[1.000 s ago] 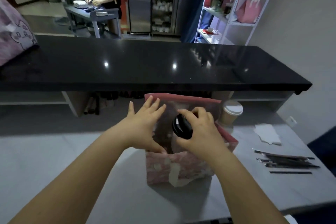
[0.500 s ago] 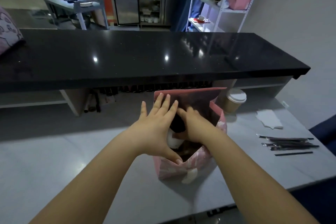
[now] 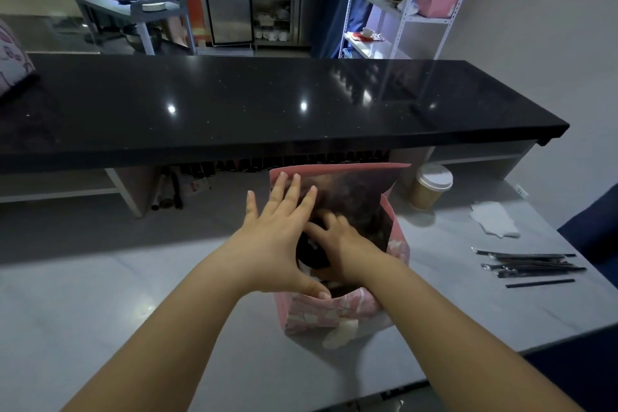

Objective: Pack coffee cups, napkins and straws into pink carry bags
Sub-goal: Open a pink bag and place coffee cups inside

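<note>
Presently, pink carry bag [image 3: 321,314]: upright at frame centre on the grey table [image 3: 133,294], mouth open.
Left hand [image 3: 274,241]: fingers straight and spread against the pink carry bag's left wall, thumb on the near rim.
Right hand [image 3: 341,244]: inside the mouth, fingers curled over the black-lidded cup [image 3: 309,256].
White-lidded cup [image 3: 431,187]: just right of the pink carry bag.
Napkins [image 3: 495,219], straws [image 3: 528,266]: right of frame, well apart from the pink carry bag.

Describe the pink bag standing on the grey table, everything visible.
The pink carry bag of patterned paper stands upright and open on the grey table, with pale blotches on its front wall and a white handle hanging down outside. Its back panel rises higher than the front. The left hand, fingers spread, holds the mouth open, thumb on the near rim; the right hand reaches inside, gripping a black-lidded cup.
</note>
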